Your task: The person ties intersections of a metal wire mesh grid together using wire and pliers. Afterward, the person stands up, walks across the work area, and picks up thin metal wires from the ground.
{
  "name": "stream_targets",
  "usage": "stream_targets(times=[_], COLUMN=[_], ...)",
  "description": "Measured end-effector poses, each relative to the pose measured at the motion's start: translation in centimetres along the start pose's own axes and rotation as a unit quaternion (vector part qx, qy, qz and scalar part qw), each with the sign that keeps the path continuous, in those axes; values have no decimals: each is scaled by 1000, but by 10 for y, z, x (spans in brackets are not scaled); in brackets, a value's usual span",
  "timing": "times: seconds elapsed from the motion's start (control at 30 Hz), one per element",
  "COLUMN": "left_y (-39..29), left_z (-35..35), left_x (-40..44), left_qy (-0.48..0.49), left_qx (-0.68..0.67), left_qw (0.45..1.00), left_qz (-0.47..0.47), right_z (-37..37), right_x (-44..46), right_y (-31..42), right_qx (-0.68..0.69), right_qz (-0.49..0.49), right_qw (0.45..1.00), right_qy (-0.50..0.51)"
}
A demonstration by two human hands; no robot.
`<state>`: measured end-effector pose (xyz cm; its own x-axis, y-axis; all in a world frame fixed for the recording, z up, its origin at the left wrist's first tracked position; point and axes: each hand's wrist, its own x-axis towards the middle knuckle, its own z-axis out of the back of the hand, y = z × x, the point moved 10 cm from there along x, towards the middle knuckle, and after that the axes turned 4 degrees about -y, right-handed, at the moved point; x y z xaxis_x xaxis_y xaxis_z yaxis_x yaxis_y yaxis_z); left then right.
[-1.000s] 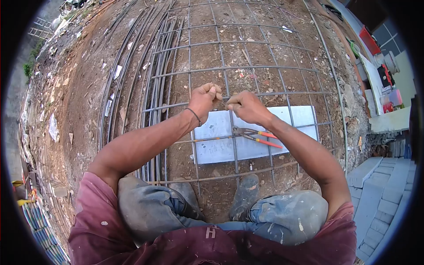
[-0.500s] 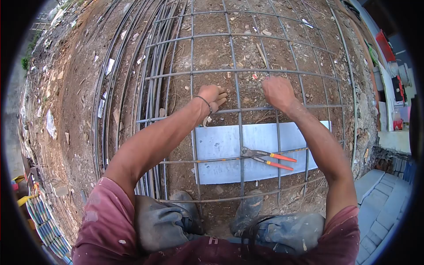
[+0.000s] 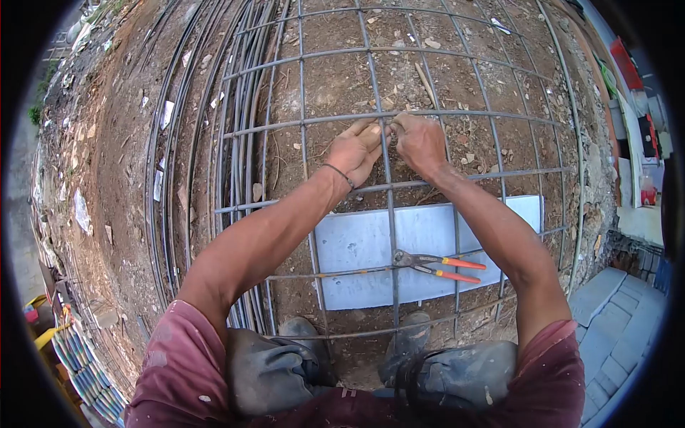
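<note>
A grid of steel reinforcing bars spreads over the ground in front of me. At one of its crossings, beyond the white board, both hands come close together. My left hand is left of the lengthwise bar, palm partly turned up, its fingers drawn together against the crossing. On the other side, my right hand is closed, thumb and fingers pinched beside the same bar. Whatever either hand pinches is too small or hidden to name. Pliers with orange-red handles rest on the grid nearer to me, jaws pointing left.
Under the grid lies a white board. Bundled loose bars run along the left side. My boots stand at the near edge. Grey blocks are at the lower right, and red items stand at the upper right.
Both hands have moved inward to the bar crossing, the left one up and right, the right one slightly left. The pliers remain on the grid. The view has shifted slightly.
</note>
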<state>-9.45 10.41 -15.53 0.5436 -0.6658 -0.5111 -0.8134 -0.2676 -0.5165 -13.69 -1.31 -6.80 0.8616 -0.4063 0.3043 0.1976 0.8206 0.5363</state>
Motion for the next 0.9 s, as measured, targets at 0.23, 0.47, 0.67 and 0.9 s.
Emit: stream_targets(times=[0.23, 0.47, 0.67, 0.9], left_y=[-6, -21, -23, -40], left_z=[4, -2, -6, -22], left_x=[-6, -17, -16, -35], left_qy=[-80, -87, -77, -66], left_qx=[78, 75, 160, 380], left_qw=[990, 984, 969, 885], left_qz=[-83, -134, -173, -260], right_z=[5, -12, 5, 5], right_x=[-3, 0, 8, 4], right_y=[0, 20, 18, 4], right_qx=[-67, -160, -67, 103], right_qz=[53, 110, 57, -127], right_qw=[996, 980, 996, 987], right_qy=[33, 45, -4, 10])
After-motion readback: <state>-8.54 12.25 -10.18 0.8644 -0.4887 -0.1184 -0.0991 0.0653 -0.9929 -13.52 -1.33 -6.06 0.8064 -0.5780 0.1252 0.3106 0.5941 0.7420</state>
